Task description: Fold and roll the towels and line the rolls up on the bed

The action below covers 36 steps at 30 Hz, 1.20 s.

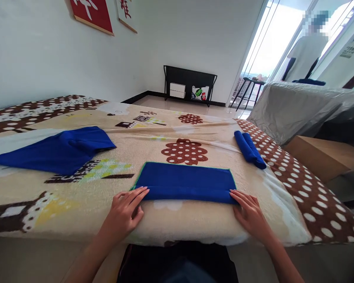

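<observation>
A blue cloth (185, 177) with green-stitched side edges lies in front of me, its near edge folded over into a flat band. The fingers of my left hand (126, 210) are pressed together on the left end of that band, with the thumb just below it. At the other end, my right hand (249, 212) grips the band the same way. Off to the left is a loose, crumpled blue cloth (67, 147). Two rolled blue cloths (249, 149) lie side by side, touching, on the right.
A cream blanket (218, 222) with brown patterns and a dotted border covers the surface. Beyond it stands a black rack (191, 80). To the right are a cardboard box (327, 157), a plastic-covered object (292, 106), a stool (249, 88) and a standing person (306, 55).
</observation>
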Each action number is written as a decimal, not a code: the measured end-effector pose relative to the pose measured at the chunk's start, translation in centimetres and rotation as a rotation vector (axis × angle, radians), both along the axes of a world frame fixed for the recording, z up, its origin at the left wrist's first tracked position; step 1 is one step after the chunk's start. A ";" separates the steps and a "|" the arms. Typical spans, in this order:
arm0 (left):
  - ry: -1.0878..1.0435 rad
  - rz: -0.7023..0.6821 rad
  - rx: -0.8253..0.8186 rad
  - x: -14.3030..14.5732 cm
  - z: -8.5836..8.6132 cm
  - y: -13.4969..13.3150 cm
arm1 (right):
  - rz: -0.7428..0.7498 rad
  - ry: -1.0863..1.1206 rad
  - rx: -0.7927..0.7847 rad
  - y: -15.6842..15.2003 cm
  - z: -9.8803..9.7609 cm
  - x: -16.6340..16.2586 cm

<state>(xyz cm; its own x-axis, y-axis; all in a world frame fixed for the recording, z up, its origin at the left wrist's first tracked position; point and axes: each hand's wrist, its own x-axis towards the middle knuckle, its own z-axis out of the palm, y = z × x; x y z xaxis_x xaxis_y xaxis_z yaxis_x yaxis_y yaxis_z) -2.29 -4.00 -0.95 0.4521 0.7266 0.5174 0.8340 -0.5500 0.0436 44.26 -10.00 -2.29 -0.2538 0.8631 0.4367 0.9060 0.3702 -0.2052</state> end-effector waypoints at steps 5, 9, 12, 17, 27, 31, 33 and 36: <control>-0.001 0.096 -0.085 1.5 1.3 2.9 | -0.088 0.051 0.040 2.4 0.4 -0.6; 0.020 0.104 -0.102 1.7 3.1 4.0 | -0.128 0.051 0.050 3.1 1.6 -0.7; 0.033 0.141 -0.117 2.2 3.7 3.6 | -0.171 0.012 0.024 2.8 2.4 -1.9; 0.059 0.006 -0.136 8.4 3.5 2.7 | -0.145 -0.050 0.006 4.0 3.0 -9.4; 0.029 0.121 -0.223 5.5 1.0 5.2 | -0.190 -0.076 -0.092 6.4 1.4 -7.0; 0.003 0.221 -0.181 1.4 1.0 4.9 | -0.297 -0.077 -0.073 4.8 0.8 -1.7; 0.004 0.200 -0.112 1.1 1.2 3.9 | -0.294 -0.089 -0.034 3.6 0.8 -1.0; 0.050 0.052 -0.014 1.4 1.0 2.2 | -0.155 -0.119 0.020 2.0 0.8 -1.6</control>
<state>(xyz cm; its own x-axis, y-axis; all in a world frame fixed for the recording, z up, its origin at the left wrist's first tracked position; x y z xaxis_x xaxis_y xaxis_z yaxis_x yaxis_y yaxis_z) -0.88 -1.79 0.10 0.4387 0.7564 0.4851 0.8626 -0.5058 0.0087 42.67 -7.97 -1.49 -0.1692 0.8871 0.4294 0.9700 0.2271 -0.0869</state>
